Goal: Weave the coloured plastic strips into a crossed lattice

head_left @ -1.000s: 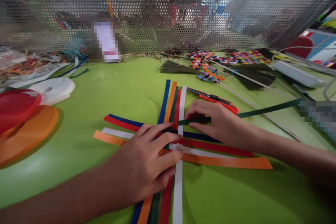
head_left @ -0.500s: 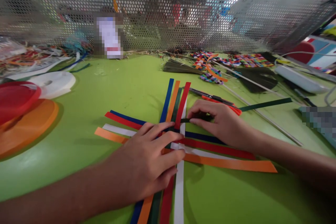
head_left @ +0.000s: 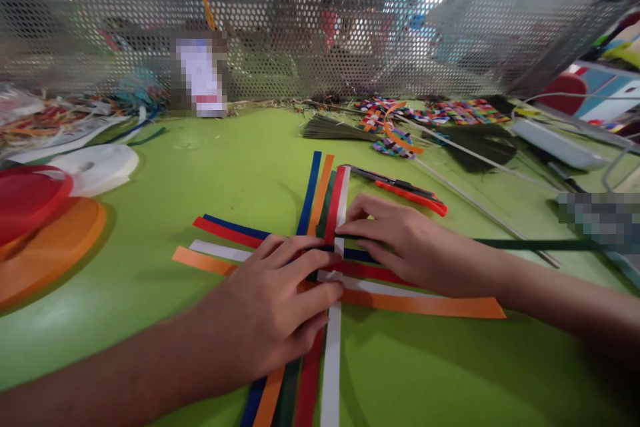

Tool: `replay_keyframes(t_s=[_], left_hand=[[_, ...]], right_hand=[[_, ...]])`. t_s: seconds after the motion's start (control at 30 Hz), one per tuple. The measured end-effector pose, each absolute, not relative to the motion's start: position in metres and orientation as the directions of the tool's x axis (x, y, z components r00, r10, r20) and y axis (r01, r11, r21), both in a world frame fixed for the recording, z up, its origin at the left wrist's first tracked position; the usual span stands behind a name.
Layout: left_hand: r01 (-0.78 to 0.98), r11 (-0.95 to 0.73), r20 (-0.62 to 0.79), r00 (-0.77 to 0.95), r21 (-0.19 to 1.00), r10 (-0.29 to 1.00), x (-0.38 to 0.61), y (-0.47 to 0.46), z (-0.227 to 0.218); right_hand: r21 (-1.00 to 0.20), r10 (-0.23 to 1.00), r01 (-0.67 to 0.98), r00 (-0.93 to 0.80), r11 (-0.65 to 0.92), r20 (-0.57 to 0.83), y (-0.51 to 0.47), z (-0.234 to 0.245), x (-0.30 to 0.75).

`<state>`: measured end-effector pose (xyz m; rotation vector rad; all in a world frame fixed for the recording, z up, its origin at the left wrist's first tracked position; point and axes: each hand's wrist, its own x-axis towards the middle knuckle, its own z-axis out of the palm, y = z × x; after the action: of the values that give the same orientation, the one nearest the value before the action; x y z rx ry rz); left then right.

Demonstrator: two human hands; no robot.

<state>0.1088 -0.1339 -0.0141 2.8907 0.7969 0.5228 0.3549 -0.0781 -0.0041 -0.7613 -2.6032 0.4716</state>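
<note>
My left hand (head_left: pixel 280 300) lies with fingers spread over the crossing of woven flat strips, pressing on it. Running away from me are a blue strip (head_left: pixel 311 190), an orange strip (head_left: pixel 321 193), a dark green strip, a red strip (head_left: pixel 336 203) and a white strip (head_left: pixel 331 353). Crosswise lie blue, red, white and orange strips (head_left: pixel 425 303), whose left ends (head_left: pixel 205 260) stick out past my left hand. My right hand (head_left: pixel 400 233) pinches another dark green strip (head_left: pixel 535 244) at the far side of the weave; its tail passes behind my right wrist.
A utility knife (head_left: pixel 410 197) with an orange handle lies beyond my right hand. Red, white and orange strip rolls (head_left: pixel 75 233) stand at left. Thin rods, woven pieces (head_left: pixel 470 112) and dark strip bundles lie at the back right. A perforated metal panel (head_left: pixel 300 33) borders the green table.
The dark green strip in my right hand has swung down to lie crosswise, near the weave. The white strip's far end now lies straight beside the red one. My left hand stays on the weave.
</note>
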Motion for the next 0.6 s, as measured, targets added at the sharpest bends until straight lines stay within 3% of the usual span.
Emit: replay_keyframes(t_s=[0.27, 0.6], left_hand=[[0.470, -0.857, 0.297, 0.805, 0.210, 0.514, 0.108, -0.132, -0.014], [0.465, -0.859, 0.300, 0.805, 0.214, 0.511, 0.107, -0.134, -0.015]], right_hand=[[-0.344, 0.602, 0.503, -0.738, 0.792, 0.305, -0.078, -0.003, 0.358], [-0.461, 0.570, 0.381, -0.719, 0.802, 0.398, -0.074, -0.015, 0.354]])
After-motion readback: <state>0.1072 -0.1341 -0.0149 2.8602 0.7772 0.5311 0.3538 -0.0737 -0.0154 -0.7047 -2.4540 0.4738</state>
